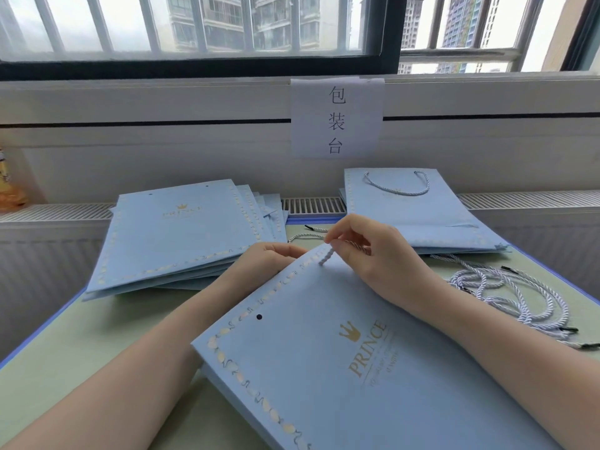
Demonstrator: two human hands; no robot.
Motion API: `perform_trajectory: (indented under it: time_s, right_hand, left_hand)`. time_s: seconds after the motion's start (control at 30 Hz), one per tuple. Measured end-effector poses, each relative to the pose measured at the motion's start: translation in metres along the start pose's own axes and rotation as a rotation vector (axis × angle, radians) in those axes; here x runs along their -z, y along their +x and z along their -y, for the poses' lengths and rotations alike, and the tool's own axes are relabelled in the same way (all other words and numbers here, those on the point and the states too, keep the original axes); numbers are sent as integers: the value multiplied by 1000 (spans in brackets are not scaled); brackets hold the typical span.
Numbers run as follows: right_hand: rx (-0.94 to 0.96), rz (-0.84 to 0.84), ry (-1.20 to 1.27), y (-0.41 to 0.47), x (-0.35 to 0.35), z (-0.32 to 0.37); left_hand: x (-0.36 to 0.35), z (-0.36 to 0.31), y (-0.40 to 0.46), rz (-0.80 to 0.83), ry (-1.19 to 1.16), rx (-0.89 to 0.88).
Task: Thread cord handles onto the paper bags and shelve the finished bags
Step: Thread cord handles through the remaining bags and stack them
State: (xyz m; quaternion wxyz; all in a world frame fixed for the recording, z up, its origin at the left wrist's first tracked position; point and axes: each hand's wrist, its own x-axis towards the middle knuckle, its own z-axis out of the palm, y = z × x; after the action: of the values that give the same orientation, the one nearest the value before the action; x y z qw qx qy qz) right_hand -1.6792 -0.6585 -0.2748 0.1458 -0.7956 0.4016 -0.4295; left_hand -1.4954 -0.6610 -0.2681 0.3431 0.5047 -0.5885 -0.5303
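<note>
The worktop (81, 345) carries three groups of flat blue bags: an unthreaded stack (181, 235) at far left, a finished stack (418, 219) at far right with a cord handle fitted to its top bag, and the bag in hand (357, 368) lying nearest the person, its long axis running diagonally from near right to far left. A loose bundle of cords (506, 293) lies on the worktop to the right, beside the right forearm. The bag's top edge, where the work is, points away from the person and lies directly under both hands. The left hand (269, 258) is curled over the far corner of that edge, gripping the bag. The right hand (367, 251) is nearer the threading point and pinches the cord (326, 256) just above the bag's face, at what appears to be the far hole. The second hole (259, 317) is empty, nearer along the same edge, towards the left forearm; judged the next target for the other cord end
</note>
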Motion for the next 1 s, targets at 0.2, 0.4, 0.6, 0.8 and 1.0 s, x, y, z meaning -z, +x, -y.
perform_trajectory:
  time_s: [0.2,0.4,0.6,0.8,1.0]
  right_hand:
    - [-32,-316,271,5,9,6]
    - [-58,-452,231,9,19,5]
    - [-94,-738,305,18,45,8]
    - [-267,-210,783,13,30,31]
    - [-329,115,846,7,21,38]
  left_hand:
    - [6,-10,-11,-2,60,-62]
    - [19,-15,-19,100,100,-49]
    - [10,0,-4,-171,311,-249]
    - [-17,5,-4,-227,572,-549]
    - [-26,-9,-15,-156,304,-667]
